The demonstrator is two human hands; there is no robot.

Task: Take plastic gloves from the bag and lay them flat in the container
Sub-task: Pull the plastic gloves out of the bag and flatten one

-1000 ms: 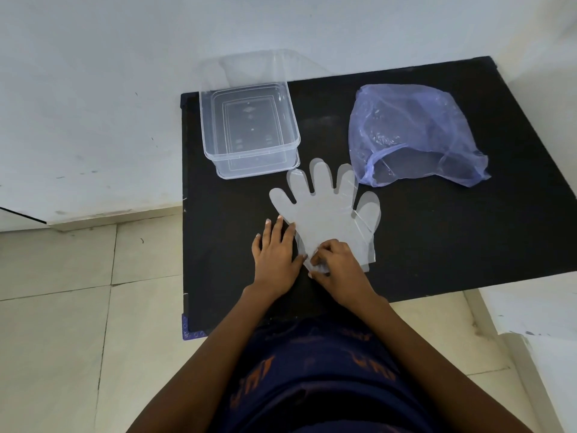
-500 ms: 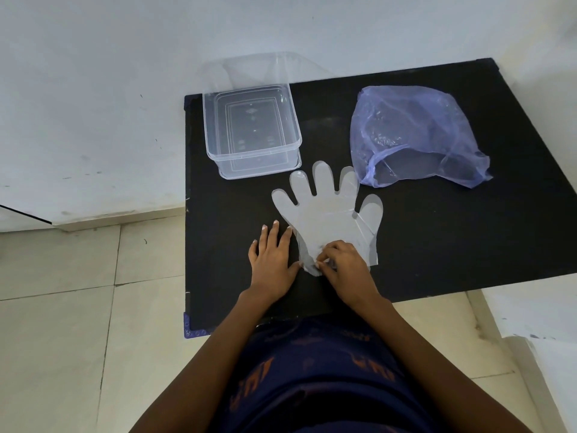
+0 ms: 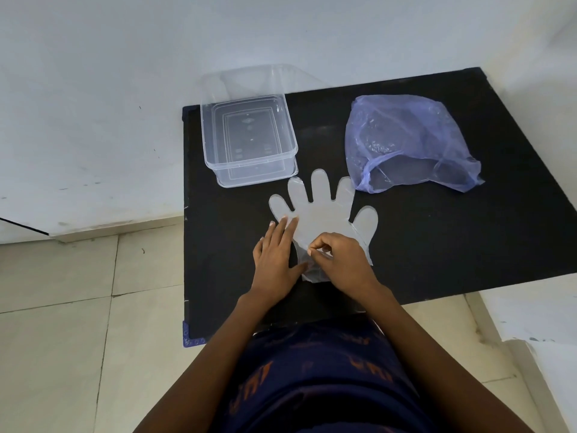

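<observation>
Glove (image 3: 321,214) lies flat near the desk's (image 3: 437,260) front edge, cuff toward the person and fingers pointing away, its cuff pinched by the right hand (image 3: 340,260) while the left hand (image 3: 274,257) presses flat beside it, the container (image 3: 249,176) just beyond to the far left, so the left hand is nearer it.

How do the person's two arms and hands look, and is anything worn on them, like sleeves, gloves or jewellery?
Both forearms are bare up to the frame edge: no sleeves show. The left hand and right hand wear no gloves, and no rings, watch or bracelets are visible. The fingernails are short and pale. Between the arms is a dark navy garment with orange lettering.
</observation>
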